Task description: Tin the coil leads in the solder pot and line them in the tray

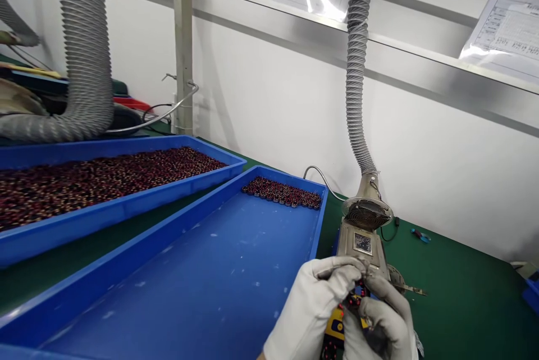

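Both my hands wear white gloves and meet at the lower right, over the front of a metal machine [362,242]. My left hand [309,306] is closed, its thumb and fingers pinched at the tips. Opposite it, my right hand [385,315] is closed too, its fingers curled and greyed with dirt. Whatever is between the fingertips is too small and covered to make out. Small dark parts with red bits [357,292] show in the gap between the hands; whether they are gripped I cannot tell. Beneath, a yellow panel [336,323] is partly hidden.
A blue tray [185,281] has rows of small dark-red parts [282,191] at its far end. Another blue tray [122,208], full of similar parts, stands left. A grey hose [357,68] drops to a hood [367,211] over the machine. A small blue-handled tool [421,235] lies right.
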